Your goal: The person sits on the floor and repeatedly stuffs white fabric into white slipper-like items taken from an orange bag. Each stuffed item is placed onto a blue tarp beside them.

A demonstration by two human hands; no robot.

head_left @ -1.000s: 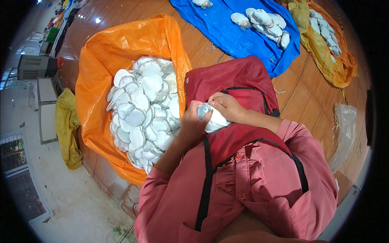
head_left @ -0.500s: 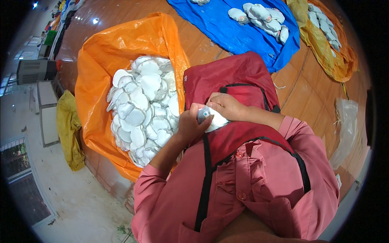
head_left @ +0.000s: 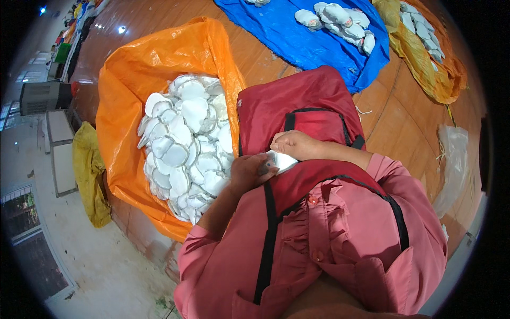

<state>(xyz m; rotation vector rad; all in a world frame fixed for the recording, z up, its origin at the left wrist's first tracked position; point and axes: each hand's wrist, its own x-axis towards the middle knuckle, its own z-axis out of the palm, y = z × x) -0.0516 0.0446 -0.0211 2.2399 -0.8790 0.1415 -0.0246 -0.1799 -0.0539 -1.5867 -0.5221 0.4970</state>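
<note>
Over my red apron, my left hand (head_left: 249,172) pinches the grey end of a small white-and-grey cloth piece (head_left: 285,161). A dark round spot shows on that grey part, between the fingers. My right hand (head_left: 298,144) is closed on the upper edge of the same piece, its fingertips curled inward and partly hidden. The white part lies flat below the right hand, against the red cloth (head_left: 305,173). Just left of my hands, a big open orange sack (head_left: 130,69) holds a heap of flat white rounded pieces (head_left: 180,133).
Beyond the red bundle (head_left: 292,87), a blue sheet (head_left: 276,32) carries several stuffed white pieces (head_left: 340,22). A yellow-and-orange sack (head_left: 443,87) with more white pieces lies at the far right. A clear plastic bag (head_left: 451,165) rests on the tiled floor; a yellow sack (head_left: 90,170) sits at left.
My left hand has shifted down and left along the cloth piece, and its fingers cover more of the grey end. My right hand stays closed on the piece in nearly the same place.
</note>
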